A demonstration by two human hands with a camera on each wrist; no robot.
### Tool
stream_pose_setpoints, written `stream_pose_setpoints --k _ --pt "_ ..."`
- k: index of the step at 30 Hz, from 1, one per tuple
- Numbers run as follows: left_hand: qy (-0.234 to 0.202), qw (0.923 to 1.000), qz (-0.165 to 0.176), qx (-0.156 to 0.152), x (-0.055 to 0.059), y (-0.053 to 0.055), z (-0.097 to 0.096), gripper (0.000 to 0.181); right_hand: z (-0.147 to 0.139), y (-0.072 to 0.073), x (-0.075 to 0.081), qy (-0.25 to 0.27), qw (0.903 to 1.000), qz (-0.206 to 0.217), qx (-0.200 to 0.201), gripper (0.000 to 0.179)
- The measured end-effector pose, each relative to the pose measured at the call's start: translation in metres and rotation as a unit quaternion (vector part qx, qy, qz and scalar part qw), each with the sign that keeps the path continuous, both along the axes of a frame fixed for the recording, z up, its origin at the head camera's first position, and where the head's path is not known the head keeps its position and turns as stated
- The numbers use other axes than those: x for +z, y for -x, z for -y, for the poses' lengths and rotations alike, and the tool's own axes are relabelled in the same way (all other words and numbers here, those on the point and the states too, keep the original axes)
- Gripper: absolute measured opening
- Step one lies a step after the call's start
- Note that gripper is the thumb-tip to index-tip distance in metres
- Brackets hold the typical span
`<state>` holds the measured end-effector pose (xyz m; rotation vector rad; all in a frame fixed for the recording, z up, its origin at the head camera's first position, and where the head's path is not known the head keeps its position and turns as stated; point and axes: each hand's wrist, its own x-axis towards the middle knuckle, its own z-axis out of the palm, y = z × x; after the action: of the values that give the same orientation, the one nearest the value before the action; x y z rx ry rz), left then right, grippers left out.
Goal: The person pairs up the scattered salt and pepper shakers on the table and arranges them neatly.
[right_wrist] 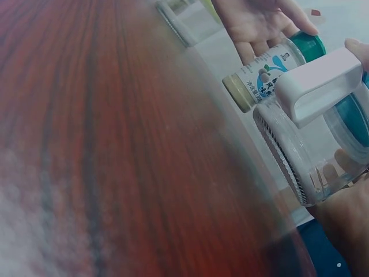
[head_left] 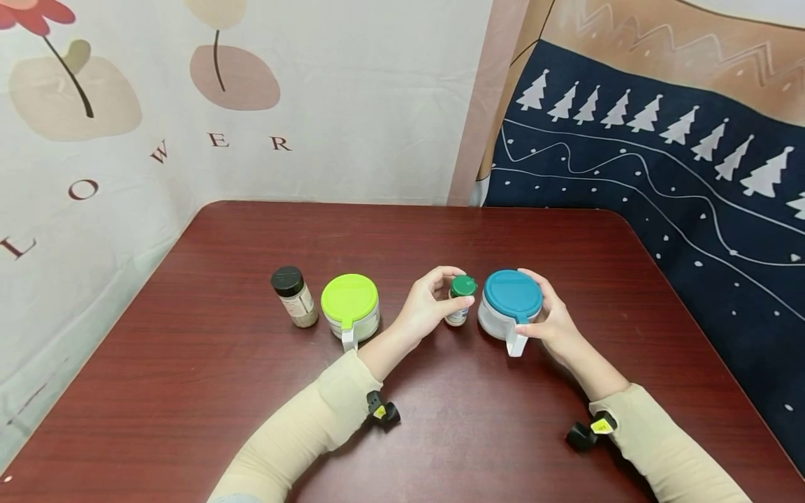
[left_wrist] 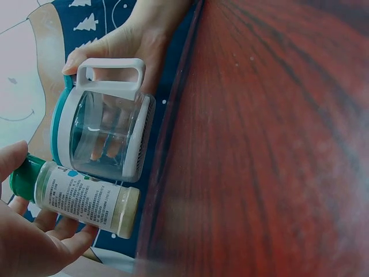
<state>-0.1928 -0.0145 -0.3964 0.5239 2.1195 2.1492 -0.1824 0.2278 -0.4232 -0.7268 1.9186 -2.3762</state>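
Observation:
My left hand (head_left: pixel 430 305) holds a small spice bottle (head_left: pixel 461 300) with a green cap, thumb and fingers around its upper part. In the left wrist view its printed label (left_wrist: pixel 81 196) and the pale contents at its base show. Just to the right, my right hand (head_left: pixel 555 323) grips a clear jar with a blue lid (head_left: pixel 513 295) and a white handle (head_left: pixel 516 344). The thumb lies by the top of the handle, while the fingers reach around the far side of the jar. Bottle and jar stand side by side, both upright.
Left of my hands stands a similar jar with a lime-green lid (head_left: pixel 349 300), its handle facing me. Beside it is a black-capped spice bottle (head_left: pixel 295 297). All are on a dark red wooden table (head_left: pixel 478 433), with printed cloths (head_left: pixel 377 105) hanging behind it.

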Motion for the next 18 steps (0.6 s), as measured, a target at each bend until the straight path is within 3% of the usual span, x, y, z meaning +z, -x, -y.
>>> stream_pose_setpoints --k 18 --pt "0.000 0.9999 0.016 -0.005 -0.0036 0.0039 0.0004 0.038 -0.0003 0.0017 -0.0055 -0.011 0.9999 0.009 0.001 0.087"
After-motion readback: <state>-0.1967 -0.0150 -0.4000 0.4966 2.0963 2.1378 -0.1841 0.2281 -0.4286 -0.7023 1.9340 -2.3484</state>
